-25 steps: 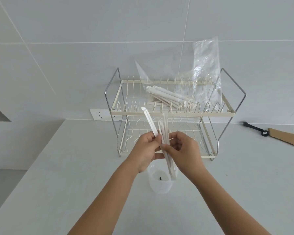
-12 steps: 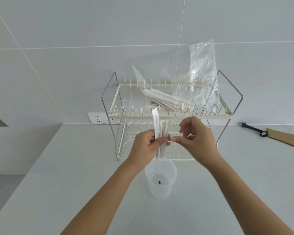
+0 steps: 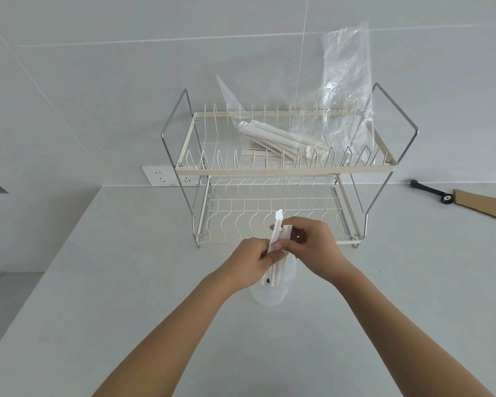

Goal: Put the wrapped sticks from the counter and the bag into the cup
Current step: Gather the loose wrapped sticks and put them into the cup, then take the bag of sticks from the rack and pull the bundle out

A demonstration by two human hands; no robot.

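My left hand (image 3: 248, 262) grips a small bunch of white paper-wrapped sticks (image 3: 277, 230) upright over the clear plastic cup (image 3: 269, 295). Their lower ends reach down inside the cup. My right hand (image 3: 309, 247) pinches the top of the bunch from the right. The cup stands on the white counter just in front of the rack, partly hidden by my hands. A clear plastic bag (image 3: 345, 81) lies on the rack's upper shelf, with several more wrapped sticks (image 3: 278, 137) inside it.
A two-tier wire dish rack (image 3: 287, 169) stands against the tiled wall behind the cup. A black-handled tool (image 3: 430, 191) and a brown cardboard piece (image 3: 480, 206) lie at the far right. A wall socket (image 3: 162, 177) sits left of the rack.
Both hands have come lower with the bunch of sticks, and its lower ends have gone down into the cup. My right hand has closed back onto the top of the bunch.
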